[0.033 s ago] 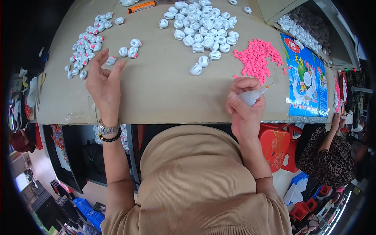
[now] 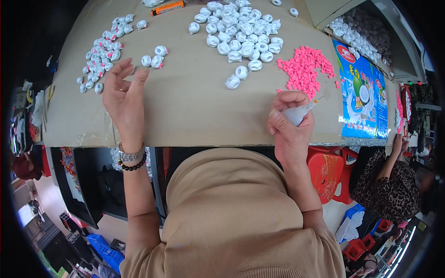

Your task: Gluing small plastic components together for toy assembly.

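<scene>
The left hand (image 2: 124,102) has shifted slightly rightward and toward the body since the earlier frame, and the single white piece that showed between its thumb and fingers is now largely lost to view there; the right hand (image 2: 293,125) and the loose pieces elsewhere look almost unchanged. The left hand is partly open, its fingers loosely bent and the thumb standing apart from them; whether a fingertip touches that piece, I cannot tell. The right hand is closed around a small whitish squeeze bottle (image 2: 294,115), held above the near part of the brown-covered table (image 2: 208,113), its thin needle tip (image 2: 318,99) pointing up and to the right. Just beyond this hand lies a spread of small pink pieces (image 2: 303,69). A large heap of rounded white pieces (image 2: 243,34) sits at the far middle of the table, with two loose white pieces (image 2: 232,82) nearer the person. Past the left hand is a cluster of white pieces with pink bits (image 2: 99,55), many showing pink, and a group of three pieces (image 2: 157,61) lies to its right. An orange tube (image 2: 168,8) rests at the far edge, and a blue printed sheet (image 2: 361,99) covers the table's right side. The left wrist bears a metal watch (image 2: 131,155) and a dark bead bracelet (image 2: 133,164).
</scene>
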Demonstrator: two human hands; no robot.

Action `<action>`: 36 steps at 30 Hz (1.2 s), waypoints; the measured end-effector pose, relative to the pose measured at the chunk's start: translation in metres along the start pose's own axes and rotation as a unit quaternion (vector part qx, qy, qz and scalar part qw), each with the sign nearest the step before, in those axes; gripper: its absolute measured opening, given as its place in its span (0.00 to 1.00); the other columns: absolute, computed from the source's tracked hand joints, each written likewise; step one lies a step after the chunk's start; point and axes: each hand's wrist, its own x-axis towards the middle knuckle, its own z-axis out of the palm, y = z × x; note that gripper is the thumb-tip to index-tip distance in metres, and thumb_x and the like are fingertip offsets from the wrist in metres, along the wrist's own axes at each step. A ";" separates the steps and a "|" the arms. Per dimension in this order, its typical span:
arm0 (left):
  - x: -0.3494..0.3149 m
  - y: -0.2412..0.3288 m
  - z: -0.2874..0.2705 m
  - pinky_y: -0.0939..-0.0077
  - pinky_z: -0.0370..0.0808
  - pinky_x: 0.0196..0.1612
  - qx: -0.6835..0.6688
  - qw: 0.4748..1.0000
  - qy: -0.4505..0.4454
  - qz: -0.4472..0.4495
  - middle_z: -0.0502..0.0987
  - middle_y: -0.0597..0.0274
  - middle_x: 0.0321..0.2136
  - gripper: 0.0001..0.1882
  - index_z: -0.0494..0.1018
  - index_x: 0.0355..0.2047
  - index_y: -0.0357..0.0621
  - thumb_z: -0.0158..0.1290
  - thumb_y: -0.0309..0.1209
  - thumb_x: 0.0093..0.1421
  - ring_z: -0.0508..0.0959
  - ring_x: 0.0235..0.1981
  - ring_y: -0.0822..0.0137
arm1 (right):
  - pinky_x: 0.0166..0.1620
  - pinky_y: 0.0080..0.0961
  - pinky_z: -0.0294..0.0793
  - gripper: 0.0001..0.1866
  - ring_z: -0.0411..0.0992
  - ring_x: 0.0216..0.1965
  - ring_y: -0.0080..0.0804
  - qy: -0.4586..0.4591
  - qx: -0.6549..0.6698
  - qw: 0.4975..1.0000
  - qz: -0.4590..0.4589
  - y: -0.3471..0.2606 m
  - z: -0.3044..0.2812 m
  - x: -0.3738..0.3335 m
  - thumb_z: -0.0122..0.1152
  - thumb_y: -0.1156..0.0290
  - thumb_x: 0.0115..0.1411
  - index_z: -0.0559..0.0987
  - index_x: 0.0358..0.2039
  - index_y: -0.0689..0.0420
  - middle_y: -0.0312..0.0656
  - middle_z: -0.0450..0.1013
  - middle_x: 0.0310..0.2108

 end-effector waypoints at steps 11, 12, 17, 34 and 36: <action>-0.055 0.057 0.034 0.67 0.71 0.56 -0.597 0.640 -0.288 -0.389 0.71 0.45 0.49 0.13 0.67 0.46 0.31 0.47 0.25 0.63 0.72 0.52 0.50 | 0.31 0.20 0.68 0.25 0.70 0.39 0.28 -0.070 -0.117 0.990 -0.029 -0.013 -0.007 0.004 0.57 0.76 0.55 0.65 0.55 0.61 0.46 0.64 0.50; -0.057 0.058 0.034 0.68 0.71 0.56 -0.590 0.647 -0.298 -0.380 0.71 0.45 0.49 0.14 0.67 0.47 0.30 0.48 0.24 0.62 0.72 0.52 0.50 | 0.31 0.20 0.68 0.26 0.70 0.40 0.28 -0.079 -0.149 0.985 -0.046 -0.015 -0.010 0.005 0.57 0.76 0.56 0.65 0.56 0.62 0.46 0.64 0.51; -0.067 0.055 0.039 0.74 0.74 0.55 -0.587 0.645 -0.311 -0.378 0.71 0.47 0.50 0.20 0.64 0.53 0.29 0.51 0.22 0.61 0.74 0.51 0.52 | 0.29 0.19 0.70 0.27 0.73 0.39 0.32 -0.090 -0.246 0.957 -0.124 -0.021 -0.021 0.002 0.59 0.73 0.58 0.65 0.58 0.63 0.46 0.66 0.49; -0.088 0.053 0.050 0.74 0.73 0.46 -0.633 0.588 -0.292 -0.410 0.74 0.59 0.44 0.20 0.65 0.56 0.36 0.49 0.25 0.63 0.75 0.42 0.65 | 0.43 0.25 0.73 0.16 0.73 0.40 0.32 -0.047 -0.070 0.976 -0.203 -0.026 -0.011 -0.007 0.68 0.71 0.53 0.70 0.37 0.60 0.53 0.74 0.40; -0.090 0.053 0.050 0.72 0.73 0.48 -0.612 0.616 -0.296 -0.398 0.75 0.59 0.43 0.17 0.67 0.54 0.37 0.48 0.25 0.64 0.76 0.43 0.65 | 0.42 0.25 0.73 0.15 0.73 0.39 0.32 -0.057 -0.109 0.962 -0.244 -0.024 -0.012 -0.010 0.67 0.69 0.54 0.70 0.37 0.60 0.53 0.74 0.39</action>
